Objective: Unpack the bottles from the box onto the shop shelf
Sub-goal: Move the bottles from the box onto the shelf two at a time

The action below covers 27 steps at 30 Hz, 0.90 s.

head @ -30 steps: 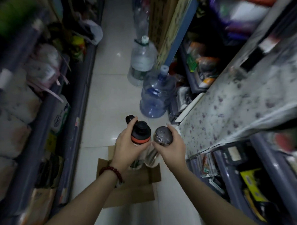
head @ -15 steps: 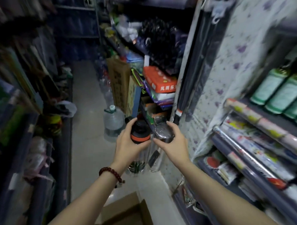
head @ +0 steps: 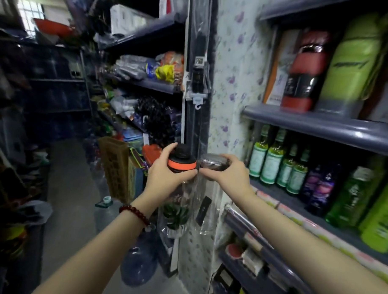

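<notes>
My left hand (head: pixel 165 174) grips a clear bottle (head: pixel 176 213) just under its black cap with an orange ring; a green leaf print shows on its body. My right hand (head: pixel 230 174) grips a second clear bottle (head: pixel 205 212) by its dark metallic lid, and a black tag hangs on its body. Both bottles hang side by side, almost touching, in front of the shelf's end panel. The shop shelf (head: pixel 319 122) stands to the right, with green and purple bottles (head: pixel 275 159) on one level. The box is out of view.
A narrow aisle runs ahead with packed shelves (head: pixel 151 84) on both sides. Large water jugs (head: pixel 138 267) stand on the floor below my hands. A floral-patterned end panel (head: pixel 237 79) and a dark post with hooks (head: pixel 197 85) rise just behind the bottles.
My view has lifted from the floor and box up to the shelves. Both hands have risen with their bottles and now sit closer to the right-hand shelf.
</notes>
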Each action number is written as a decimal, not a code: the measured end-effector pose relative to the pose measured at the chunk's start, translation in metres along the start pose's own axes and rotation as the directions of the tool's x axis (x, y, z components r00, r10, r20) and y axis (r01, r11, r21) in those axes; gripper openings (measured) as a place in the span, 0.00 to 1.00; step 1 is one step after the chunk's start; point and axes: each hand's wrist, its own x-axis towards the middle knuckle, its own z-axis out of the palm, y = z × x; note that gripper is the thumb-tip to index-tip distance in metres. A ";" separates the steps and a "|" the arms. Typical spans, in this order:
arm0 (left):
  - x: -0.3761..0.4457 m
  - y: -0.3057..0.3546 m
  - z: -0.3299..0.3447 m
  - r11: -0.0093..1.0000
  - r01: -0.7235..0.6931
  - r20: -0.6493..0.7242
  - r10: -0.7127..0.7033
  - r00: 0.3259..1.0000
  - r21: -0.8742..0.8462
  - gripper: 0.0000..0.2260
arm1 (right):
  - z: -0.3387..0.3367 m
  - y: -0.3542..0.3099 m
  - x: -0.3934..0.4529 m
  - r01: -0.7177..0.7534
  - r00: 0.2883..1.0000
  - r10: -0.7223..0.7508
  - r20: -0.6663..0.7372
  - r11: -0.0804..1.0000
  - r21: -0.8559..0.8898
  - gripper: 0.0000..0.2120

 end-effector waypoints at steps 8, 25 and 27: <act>0.039 0.083 0.023 0.986 -0.147 0.061 0.152 0.987 -0.072 0.35 | -0.072 -0.048 0.024 0.025 0.982 -0.017 -0.190 0.999 0.041 0.33; 0.060 0.232 0.133 0.796 -0.379 0.280 0.543 0.791 -0.472 0.31 | -0.257 -0.109 -0.023 -0.008 0.765 -0.133 -0.630 0.976 -0.216 0.33; 0.054 0.253 0.147 0.768 -0.407 0.279 0.584 0.762 -0.495 0.32 | -0.281 -0.116 -0.034 -0.007 0.721 -0.157 -0.675 0.972 -0.235 0.35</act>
